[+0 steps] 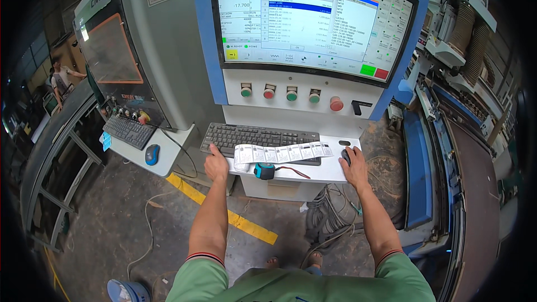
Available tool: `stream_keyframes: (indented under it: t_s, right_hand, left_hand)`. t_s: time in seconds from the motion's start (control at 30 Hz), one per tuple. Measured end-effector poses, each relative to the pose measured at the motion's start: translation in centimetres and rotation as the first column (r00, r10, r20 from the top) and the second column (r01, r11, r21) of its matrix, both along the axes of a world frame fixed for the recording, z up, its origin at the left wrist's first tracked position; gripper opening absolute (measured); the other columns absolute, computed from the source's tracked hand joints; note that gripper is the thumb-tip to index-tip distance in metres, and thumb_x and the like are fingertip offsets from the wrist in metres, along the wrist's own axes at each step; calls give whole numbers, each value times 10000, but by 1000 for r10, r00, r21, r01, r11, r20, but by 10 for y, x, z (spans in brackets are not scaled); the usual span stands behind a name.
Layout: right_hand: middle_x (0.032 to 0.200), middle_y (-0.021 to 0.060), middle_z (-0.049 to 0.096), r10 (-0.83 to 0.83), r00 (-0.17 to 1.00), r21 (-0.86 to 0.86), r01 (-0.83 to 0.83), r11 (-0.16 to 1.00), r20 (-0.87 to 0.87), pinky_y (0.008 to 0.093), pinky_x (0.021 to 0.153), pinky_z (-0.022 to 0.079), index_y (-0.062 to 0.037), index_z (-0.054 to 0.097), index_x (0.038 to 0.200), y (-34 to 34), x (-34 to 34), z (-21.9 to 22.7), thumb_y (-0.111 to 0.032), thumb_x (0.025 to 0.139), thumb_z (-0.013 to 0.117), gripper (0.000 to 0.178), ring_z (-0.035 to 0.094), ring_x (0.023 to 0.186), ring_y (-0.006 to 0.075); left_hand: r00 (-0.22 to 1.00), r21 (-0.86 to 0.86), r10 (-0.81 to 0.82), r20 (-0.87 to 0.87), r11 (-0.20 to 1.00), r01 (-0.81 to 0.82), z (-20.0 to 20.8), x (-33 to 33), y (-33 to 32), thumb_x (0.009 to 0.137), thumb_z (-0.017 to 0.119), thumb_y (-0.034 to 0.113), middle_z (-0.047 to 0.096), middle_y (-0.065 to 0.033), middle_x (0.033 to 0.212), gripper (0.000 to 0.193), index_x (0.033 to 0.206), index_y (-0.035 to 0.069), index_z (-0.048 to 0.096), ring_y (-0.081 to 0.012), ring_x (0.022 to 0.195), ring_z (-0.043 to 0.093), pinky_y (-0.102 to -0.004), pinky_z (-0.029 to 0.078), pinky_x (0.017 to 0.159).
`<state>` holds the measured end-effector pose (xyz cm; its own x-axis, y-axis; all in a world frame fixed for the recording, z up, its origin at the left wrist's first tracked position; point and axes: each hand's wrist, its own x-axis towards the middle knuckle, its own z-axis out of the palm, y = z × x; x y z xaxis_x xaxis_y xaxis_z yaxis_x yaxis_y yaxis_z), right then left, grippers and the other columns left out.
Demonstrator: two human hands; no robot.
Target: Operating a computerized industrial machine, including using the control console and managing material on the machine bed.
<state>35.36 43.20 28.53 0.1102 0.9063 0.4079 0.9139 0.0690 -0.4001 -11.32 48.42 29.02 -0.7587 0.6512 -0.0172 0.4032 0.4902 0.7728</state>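
Note:
My right hand point(354, 167) is wrapped over a dark computer mouse point(345, 157) at the right end of a white shelf point(332, 174). At the shelf's front left corner my left hand point(216, 165) is closed around the edge, its thumb by the lower left corner of a black keyboard point(263, 133). A long strip of printed white labels point(282, 153) lies across the keyboard's front, its left end curled. In front of the strip sits a teal and black tape measure point(264, 171) with a dark red wrist strap.
Above the shelf, a machine screen point(313, 22) shows a file list window. Below it are green and red push buttons point(269, 91) and a red knob point(336, 104). Another console with a keyboard point(130, 130) and blue mouse point(152, 155) stands left. Cables point(331, 212) lie on the floor.

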Motion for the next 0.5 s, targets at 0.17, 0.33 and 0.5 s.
stream_keyframes:
  t_s: [0.17,0.33,0.5]
  right_hand:
    - [1481,265,490,-2,1000,11,2,1000,-14,492,1079,462,-86,619,1380,-1,0,1,-321,914,720,532,523,1318,451]
    - [1481,267,490,0,1000,6,0,1000,-14,496,1080,460,-96,627,1372,-2,-1,2,-324,915,720,519,522,1317,454]
    - [1470,267,502,-12,1000,30,13,999,-16,502,1074,465,-99,633,1361,-3,0,0,-289,908,704,496,530,1308,456]
  left_hand:
    - [1000,-6,6,1,1000,-6,2,1,-1,1043,311,638,716,-322,1064,840,1003,-70,761,-509,1059,664,-558,505,943]
    - [1000,-1,8,-1,1000,-8,-1,-1,0,1040,315,640,719,-319,1055,840,993,-69,762,-507,1050,666,-557,506,939]
    - [1000,7,3,-8,1000,-3,-4,1,1,1037,316,644,720,-318,1047,842,986,-67,763,-504,1042,669,-558,507,935]
